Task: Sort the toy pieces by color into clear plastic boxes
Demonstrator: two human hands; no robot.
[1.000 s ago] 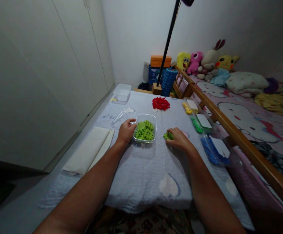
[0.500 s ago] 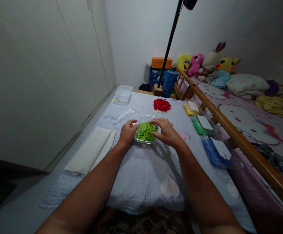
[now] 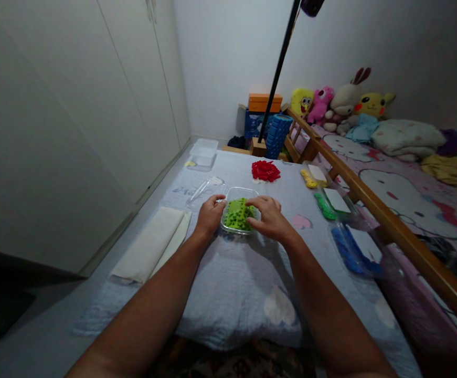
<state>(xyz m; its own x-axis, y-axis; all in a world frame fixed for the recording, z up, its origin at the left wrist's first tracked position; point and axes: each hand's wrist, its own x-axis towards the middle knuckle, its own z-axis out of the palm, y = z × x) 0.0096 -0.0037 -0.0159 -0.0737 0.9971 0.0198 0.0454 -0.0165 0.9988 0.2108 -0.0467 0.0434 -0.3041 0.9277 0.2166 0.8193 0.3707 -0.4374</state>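
A clear plastic container [image 3: 239,231] full of small lime-green pieces [image 3: 236,214] sits on the cloth-covered table in front of me. My left hand [image 3: 211,212] grips its left wall, fingers closed at the rim. Over the right side of the green pieces, my right hand [image 3: 266,216] is curved with thumb and fingers apart; nothing shows between them. Its fingertips are at or just above the pieces, and I cannot tell whether they touch. A clear lid [image 3: 206,192] lies to the left of the container. Beyond the container is a heap of red pieces [image 3: 265,170].
Along the right edge stand containers of yellow [image 3: 309,179], green [image 3: 325,206] and blue pieces [image 3: 349,249], with white cards. A folded cream cloth [image 3: 149,244] lies at left, and a clear box [image 3: 203,153] at the far left corner. A wooden bed rail [image 3: 370,195] borders the right.
The whole view has shifted slightly, so everything appears a little further right. Both hands keep nearly the same places at the container.
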